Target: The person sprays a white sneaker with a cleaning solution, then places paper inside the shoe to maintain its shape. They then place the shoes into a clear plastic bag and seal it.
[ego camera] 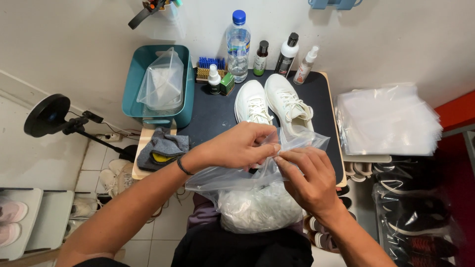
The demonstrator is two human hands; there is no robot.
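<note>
Now, hands (277, 158) pinching plastic bag (247, 183) (between them)

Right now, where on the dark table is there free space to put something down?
The widest bare patch of the dark table lies between the teal bin, the white sneakers and the small bottles at the back. A narrower strip runs right of the sneakers. The back row of bottles is crowded, and both hands with the clear plastic bag cover the front edge.

The hands (277, 158) hide the clear bag (257, 198) mouth.
</note>
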